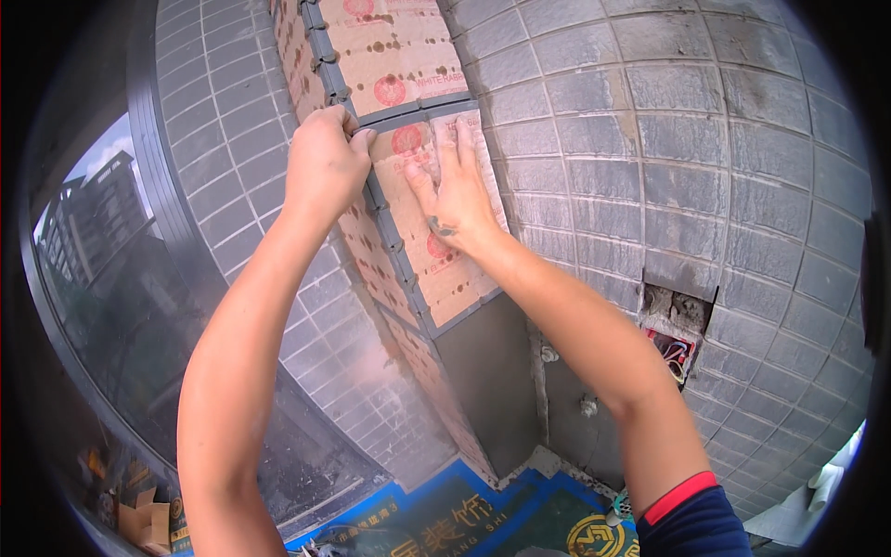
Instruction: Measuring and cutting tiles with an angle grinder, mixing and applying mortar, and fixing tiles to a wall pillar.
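Observation:
A tile sheet faced with brown paper (450, 274) covers the front of a column, with red prints and damp spots on it. My right hand (455, 190) lies flat against its upper part, fingers stretched and slightly spread. At the sheet's upper left corner, my left hand (327, 162) is closed, thumb and forefinger pinching along the edge; its other fingertips are hidden. Just above, across a dark joint, sits another paper-faced sheet (399, 56). More paper-faced sheet (367, 246) covers the column's left side, and small grey tile edges line the corner between the faces.
Below the sheet the column shows bare grey mortar (487, 371). Grey tiled wall (668, 176) stands at right, with an open wiring box (670, 353) in it. A framed window (102, 241) is at left. Blue-edged green floor covering (445, 520) and a cardboard box (144, 522) lie below.

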The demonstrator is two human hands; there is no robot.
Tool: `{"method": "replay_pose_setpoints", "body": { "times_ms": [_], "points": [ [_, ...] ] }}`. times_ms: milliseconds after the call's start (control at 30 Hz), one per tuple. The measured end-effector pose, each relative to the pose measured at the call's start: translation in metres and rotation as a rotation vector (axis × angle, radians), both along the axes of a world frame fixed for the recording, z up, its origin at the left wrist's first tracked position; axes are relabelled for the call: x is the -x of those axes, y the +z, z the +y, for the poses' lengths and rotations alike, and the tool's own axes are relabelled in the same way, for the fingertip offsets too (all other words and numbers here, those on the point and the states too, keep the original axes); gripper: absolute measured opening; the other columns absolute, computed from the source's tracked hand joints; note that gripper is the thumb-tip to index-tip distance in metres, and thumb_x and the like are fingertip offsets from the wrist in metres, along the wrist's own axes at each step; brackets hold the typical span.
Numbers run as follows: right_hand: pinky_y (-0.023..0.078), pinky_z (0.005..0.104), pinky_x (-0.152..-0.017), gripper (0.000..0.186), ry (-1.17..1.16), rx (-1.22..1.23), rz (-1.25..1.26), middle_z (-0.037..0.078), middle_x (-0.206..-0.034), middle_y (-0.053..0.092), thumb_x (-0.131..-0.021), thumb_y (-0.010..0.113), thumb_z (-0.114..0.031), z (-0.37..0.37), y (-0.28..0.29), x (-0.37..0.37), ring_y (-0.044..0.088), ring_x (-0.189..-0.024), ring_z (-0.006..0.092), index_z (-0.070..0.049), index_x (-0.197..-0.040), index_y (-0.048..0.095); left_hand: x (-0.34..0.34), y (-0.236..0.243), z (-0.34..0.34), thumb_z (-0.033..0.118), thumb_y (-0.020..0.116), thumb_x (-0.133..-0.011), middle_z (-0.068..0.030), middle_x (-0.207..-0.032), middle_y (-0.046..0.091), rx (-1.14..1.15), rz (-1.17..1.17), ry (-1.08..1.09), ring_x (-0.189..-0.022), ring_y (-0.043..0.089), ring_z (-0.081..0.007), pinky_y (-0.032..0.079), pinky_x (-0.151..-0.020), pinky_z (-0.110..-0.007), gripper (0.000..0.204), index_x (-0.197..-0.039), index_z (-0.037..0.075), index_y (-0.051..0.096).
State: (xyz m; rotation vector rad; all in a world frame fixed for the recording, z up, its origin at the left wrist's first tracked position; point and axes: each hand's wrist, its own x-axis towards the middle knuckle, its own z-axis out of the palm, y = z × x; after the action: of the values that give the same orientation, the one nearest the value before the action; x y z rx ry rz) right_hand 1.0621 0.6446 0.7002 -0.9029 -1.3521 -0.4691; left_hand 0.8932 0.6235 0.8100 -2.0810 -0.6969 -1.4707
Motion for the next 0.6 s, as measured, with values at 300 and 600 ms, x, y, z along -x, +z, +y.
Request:
{"method": "replay_pose_setpoints", "body": {
  "times_ms": [300, 600],
  "points": [
    [0.016, 0.0552, -0.124, 0.074, -0.134, -0.046, -0.026, 0.037, -0.163, 0.01, -0.103, 0.051, -0.048, 0.011, -0.004, 0.012, 0.011, -0.151, 0.0552, -0.011, -0.162, 0.027, 0.001, -0.013, 0.002, 0.014, 0.077, -0.087, -0.011, -0.069, 0.056, -0.02, -0.123, -0.135, -0.061, 0.052, -0.0196, 0.048, -0.063, -0.033, 0.028, -0.086, -0.002, 0.055],
    [0.009, 0.0576, -0.124, 0.06, -0.13, -0.154, -0.058, 0.031, -0.165, 0.018, -0.104, 0.048, -0.051, 0.019, -0.006, 0.01, 0.01, -0.153, 0.0518, -0.028, -0.159, 0.04, 0.024, -0.05, 0.038, 0.032, 0.066, -0.101, -0.0005, -0.067, 0.05, 0.341, -0.321, -0.546, -0.061, 0.043, -0.0131, 0.041, -0.06, -0.029, 0.038, -0.082, 0.003, 0.051]
  ]
}}
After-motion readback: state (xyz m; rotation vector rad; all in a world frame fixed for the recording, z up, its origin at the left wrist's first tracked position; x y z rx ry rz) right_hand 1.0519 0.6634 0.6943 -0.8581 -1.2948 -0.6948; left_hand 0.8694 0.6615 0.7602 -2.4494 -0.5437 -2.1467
